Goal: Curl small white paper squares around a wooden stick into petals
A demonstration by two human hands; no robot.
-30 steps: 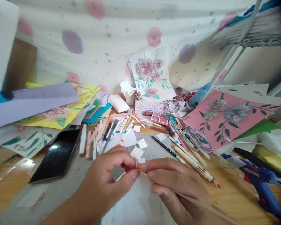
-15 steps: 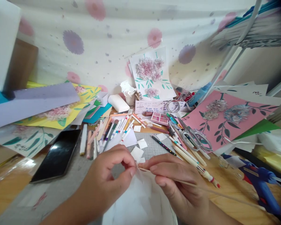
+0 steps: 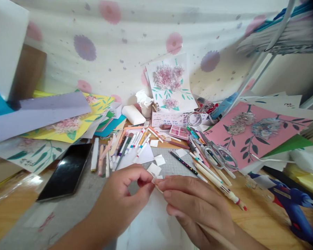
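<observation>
My left hand (image 3: 126,199) pinches a small piece of thin white paper (image 3: 154,177) between thumb and forefinger. Close against it, my right hand (image 3: 198,203) grips a thin wooden stick (image 3: 159,189), whose tip meets the paper at the left fingertips. The stick's middle is hidden by the right hand, and its far end slants toward the lower right. Below both hands lies a whitish surface (image 3: 151,225), partly covered by them. Just beyond the fingertips, several white paper squares (image 3: 160,160) are scattered on the grey mat (image 3: 169,159).
A black phone (image 3: 65,172) lies at left. Markers (image 3: 131,147) crowd the middle; scissors (image 3: 219,154) and a blue glue gun (image 3: 289,199) are at right. Flower pictures on pink paper (image 3: 263,139) and white paper (image 3: 172,83) stand behind. A dark pencil (image 3: 184,162) is near.
The right hand has turned over the stick, its fingers now lying closer together, and the stick's rear has swung down toward the front. The left hand keeps its pinch. The view has shifted slightly.
</observation>
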